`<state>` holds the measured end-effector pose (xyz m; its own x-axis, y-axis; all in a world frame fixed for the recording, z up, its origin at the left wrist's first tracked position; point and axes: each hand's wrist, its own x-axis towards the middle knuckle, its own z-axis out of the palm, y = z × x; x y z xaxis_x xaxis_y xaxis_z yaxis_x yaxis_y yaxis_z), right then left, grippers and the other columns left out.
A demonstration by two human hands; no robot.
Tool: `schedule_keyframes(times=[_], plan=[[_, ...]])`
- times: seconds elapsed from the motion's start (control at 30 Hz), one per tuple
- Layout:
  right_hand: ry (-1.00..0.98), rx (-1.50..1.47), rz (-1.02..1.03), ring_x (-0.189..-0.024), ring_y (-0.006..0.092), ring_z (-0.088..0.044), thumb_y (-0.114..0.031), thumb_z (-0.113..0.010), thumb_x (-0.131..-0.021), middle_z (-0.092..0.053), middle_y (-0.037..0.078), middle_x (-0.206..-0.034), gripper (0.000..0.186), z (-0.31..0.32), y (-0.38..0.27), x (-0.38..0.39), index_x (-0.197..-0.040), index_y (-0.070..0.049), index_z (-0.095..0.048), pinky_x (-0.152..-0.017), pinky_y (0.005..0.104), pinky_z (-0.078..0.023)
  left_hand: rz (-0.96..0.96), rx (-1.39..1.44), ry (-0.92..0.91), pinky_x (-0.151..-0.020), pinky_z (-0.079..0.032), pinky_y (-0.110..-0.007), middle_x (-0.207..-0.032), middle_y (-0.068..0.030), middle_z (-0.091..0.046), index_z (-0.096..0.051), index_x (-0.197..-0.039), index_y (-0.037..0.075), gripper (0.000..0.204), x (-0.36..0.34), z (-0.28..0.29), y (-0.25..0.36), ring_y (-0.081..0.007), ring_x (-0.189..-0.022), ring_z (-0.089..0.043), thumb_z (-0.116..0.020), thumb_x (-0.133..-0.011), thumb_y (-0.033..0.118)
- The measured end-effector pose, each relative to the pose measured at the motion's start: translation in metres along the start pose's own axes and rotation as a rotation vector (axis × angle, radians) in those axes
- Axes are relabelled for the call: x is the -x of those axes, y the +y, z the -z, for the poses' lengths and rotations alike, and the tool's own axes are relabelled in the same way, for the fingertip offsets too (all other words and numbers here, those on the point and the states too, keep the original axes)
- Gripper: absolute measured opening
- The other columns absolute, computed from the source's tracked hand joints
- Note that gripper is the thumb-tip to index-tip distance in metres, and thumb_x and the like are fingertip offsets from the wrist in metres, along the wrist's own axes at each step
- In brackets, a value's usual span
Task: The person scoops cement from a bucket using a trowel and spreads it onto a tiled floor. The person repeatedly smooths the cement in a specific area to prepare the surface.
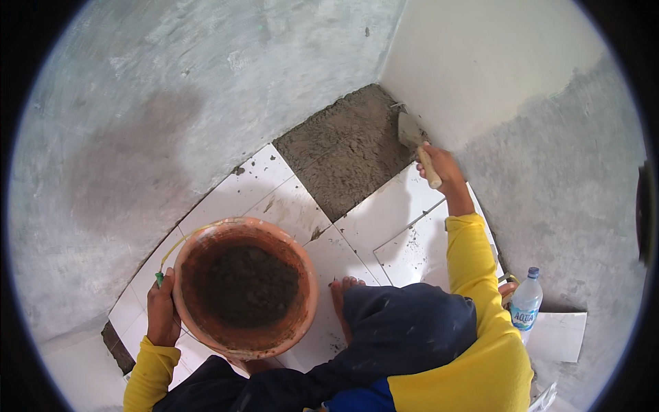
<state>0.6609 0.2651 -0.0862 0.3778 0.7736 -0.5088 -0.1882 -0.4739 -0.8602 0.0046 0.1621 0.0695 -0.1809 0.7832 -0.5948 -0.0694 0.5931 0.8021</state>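
Note:
My right hand, in a yellow sleeve, is wrapped round the wooden handle of a trowel. The metal blade is at the right edge of a patch of wet mortar, close to the wall. My left hand is closed at the left rim of an orange bucket, by the green piece on its yellow wire handle. Grey mortar lies inside the bucket. Part of the left hand's fingers is hidden against the bucket's side.
White floor tiles border the mortar patch, with crumbs of mortar on them. Grey plastered walls meet at the far corner. On the right stand a water bottle and a loose white tile. My bare foot rests on the tiles.

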Motion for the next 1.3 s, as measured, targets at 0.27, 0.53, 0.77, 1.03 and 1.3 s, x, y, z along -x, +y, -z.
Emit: schedule_keyframes(times=[0.27,0.53,0.77,1.03,1.3], plan=[[-0.169,0.059,0.012,-0.063,0.019,-0.064,-0.035,-0.059,-0.11,-0.066,0.013,-0.092,0.038,-0.049,0.022,0.032,-0.116,0.003,-0.061,-0.052,0.0332,-0.055,-0.02,-0.023,0.018,-0.091,-0.061,-0.034,-0.116,-0.0132,-0.074,-0.063,-0.126,-0.004,0.038,0.003,0.008,0.001,-0.0199,-0.102,-0.074,-0.057,-0.114,0.031],[-0.177,0.026,-0.015,-0.06,0.0186,-0.061,-0.034,-0.054,-0.113,-0.063,0.011,-0.089,0.037,-0.049,0.019,0.017,-0.115,0.002,-0.059,-0.051,0.0328,-0.053,-0.015,-0.039,0.013,-0.092,-0.061,-0.033,-0.117,-0.013,-0.074,-0.063,-0.128,-0.004,0.04,0.001,0.02,-0.002,-0.02,-0.101,-0.074,-0.058,-0.114,0.032],[-0.205,0.164,0.025,-0.06,0.0176,-0.062,-0.039,-0.057,-0.111,-0.063,0.01,-0.086,0.041,-0.044,0.024,0.018,-0.116,0.002,-0.06,-0.051,0.0322,-0.053,-0.025,0.0,-0.033,-0.094,-0.059,-0.034,-0.119,-0.012,-0.073,-0.063,-0.129,-0.004,0.04,0.002,0.024,-0.014,-0.0186,-0.105,-0.072,-0.057,-0.114,0.033],[-0.662,0.262,0.091,-0.064,0.0123,-0.065,-0.034,-0.084,-0.096,-0.065,0.004,-0.09,0.054,-0.123,0.031,0.142,-0.133,-0.002,-0.061,-0.058,0.0273,-0.054,0.061,-0.045,-0.035,-0.092,-0.06,-0.032,-0.116,-0.009,-0.073,-0.064,-0.126,-0.001,0.04,0.003,0.054,-0.034,-0.0157,-0.105,-0.071,-0.057,-0.114,0.036],[-1.403,0.662,0.54,-0.093,0.0293,-0.075,-0.037,-0.076,-0.099,-0.075,0.019,-0.105,0.047,-0.205,-0.029,0.207,-0.129,-0.002,-0.069,-0.082,0.0394,-0.059,0.1,0.008,0.023,-0.093,-0.06,-0.033,-0.118,-0.0111,-0.072,-0.062,-0.129,-0.003,0.046,0.011,0.066,-0.055,-0.0176,-0.104,-0.071,-0.056,-0.114,0.041]])
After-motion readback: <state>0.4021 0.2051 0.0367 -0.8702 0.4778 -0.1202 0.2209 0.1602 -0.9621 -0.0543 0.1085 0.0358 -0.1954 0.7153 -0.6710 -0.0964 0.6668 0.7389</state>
